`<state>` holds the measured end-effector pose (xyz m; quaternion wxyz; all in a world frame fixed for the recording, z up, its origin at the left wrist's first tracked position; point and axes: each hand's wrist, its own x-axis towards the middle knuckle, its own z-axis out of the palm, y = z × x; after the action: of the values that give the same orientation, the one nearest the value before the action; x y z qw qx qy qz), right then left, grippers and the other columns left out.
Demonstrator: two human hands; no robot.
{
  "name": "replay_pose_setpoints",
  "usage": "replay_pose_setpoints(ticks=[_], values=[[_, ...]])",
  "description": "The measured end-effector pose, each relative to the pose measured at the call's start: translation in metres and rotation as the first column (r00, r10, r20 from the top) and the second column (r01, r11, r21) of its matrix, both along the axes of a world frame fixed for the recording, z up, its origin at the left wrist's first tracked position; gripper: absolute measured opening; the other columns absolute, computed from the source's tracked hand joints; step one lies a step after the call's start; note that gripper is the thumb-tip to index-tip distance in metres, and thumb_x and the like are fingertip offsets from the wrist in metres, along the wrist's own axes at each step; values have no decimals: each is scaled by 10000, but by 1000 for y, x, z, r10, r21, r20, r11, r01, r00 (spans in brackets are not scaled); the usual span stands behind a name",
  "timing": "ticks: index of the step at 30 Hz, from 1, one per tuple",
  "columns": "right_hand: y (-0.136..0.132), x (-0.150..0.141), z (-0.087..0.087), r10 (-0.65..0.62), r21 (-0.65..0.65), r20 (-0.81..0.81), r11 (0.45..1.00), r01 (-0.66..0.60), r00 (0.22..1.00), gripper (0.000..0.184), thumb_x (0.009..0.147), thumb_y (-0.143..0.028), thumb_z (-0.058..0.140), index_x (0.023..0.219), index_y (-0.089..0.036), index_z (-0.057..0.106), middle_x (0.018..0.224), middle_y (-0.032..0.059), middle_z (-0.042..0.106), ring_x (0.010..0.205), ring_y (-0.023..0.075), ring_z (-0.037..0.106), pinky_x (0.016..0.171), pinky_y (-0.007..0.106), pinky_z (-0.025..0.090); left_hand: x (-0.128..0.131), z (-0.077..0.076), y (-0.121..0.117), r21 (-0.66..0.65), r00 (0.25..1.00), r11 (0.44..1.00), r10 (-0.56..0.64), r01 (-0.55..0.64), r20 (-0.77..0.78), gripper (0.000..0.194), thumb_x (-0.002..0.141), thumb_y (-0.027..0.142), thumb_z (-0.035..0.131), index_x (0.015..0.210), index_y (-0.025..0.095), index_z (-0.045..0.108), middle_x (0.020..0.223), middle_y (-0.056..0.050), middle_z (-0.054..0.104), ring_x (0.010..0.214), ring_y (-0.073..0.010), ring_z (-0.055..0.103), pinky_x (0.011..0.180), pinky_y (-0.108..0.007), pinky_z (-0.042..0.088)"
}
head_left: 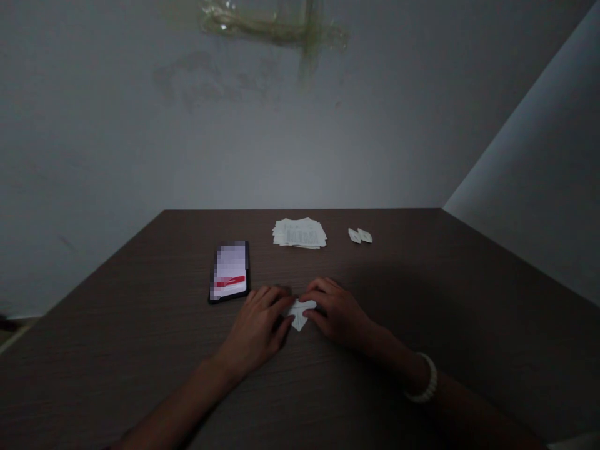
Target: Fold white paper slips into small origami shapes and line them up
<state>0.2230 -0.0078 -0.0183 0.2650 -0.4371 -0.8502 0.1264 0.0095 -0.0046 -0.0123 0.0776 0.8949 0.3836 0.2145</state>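
A small piece of folded white paper point(300, 314) lies on the table between my two hands, its pointed end toward me. Lines of print show faintly on it. My left hand point(262, 322) grips its left side between thumb and fingers. On the opposite side, my right hand point(335, 312) pinches the right edge, thumb below and fingers above. A pale beaded bracelet point(427, 378) circles my right wrist. Parts of the paper's edges are hidden under my fingertips.
Just left of my left hand lies a phone point(229, 272) with its screen lit. Farther back sits a loose stack of printed paper sheets point(300, 233). Two small folded paper pieces point(360, 235) rest to its right. A wall point(300, 144) rises behind the dark wooden table point(140, 350).
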Motion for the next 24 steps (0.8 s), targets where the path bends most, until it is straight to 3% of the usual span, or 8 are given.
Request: replay_pose_setpoints(ticks=[6, 12, 18, 24], values=[[1, 0, 0, 1, -22, -38, 1000, -2, 999, 212, 809, -150, 669, 1009, -180, 606, 1006, 59, 612, 948, 200, 541, 823, 331, 433, 0, -4, 4, -99, 992, 995, 3, 9, 123, 255, 854, 196, 582, 1109, 197, 594, 1061, -65, 630, 993, -244, 541, 881, -417, 429], [5, -1, -4, -20, -67, -105, 998, 13, 994, 324, 760, -127, 708, 1060, -180, 598, 975, 38, 658, 895, 191, 552, 801, 320, 419, -2, -14, 10, -185, 973, 983, 52, -10, 226, 348, 782, 137, 636, 1125, 180, 591, 1059, -70, 644, 995, -239, 561, 887, -415, 447], [9, 0, -4, 30, -29, -39, 999, -31, 999, 145, 800, -156, 679, 944, -170, 675, 892, 48, 666, 839, 186, 553, 779, 320, 411, 1, -2, 13, -247, 978, 969, 34, 18, 207, 153, 799, 121, 609, 912, 198, 678, 915, -40, 677, 910, -223, 584, 846, -402, 453], [15, 0, -10, 19, -8, -21, 1000, -20, 1000, 50, 819, -189, 671, 863, -169, 681, 830, 39, 666, 795, 173, 548, 729, 298, 394, 3, -2, 18, -203, 984, 979, 37, 0, 177, 84, 813, 140, 622, 808, 185, 692, 837, -40, 677, 851, -216, 591, 790, -370, 453]])
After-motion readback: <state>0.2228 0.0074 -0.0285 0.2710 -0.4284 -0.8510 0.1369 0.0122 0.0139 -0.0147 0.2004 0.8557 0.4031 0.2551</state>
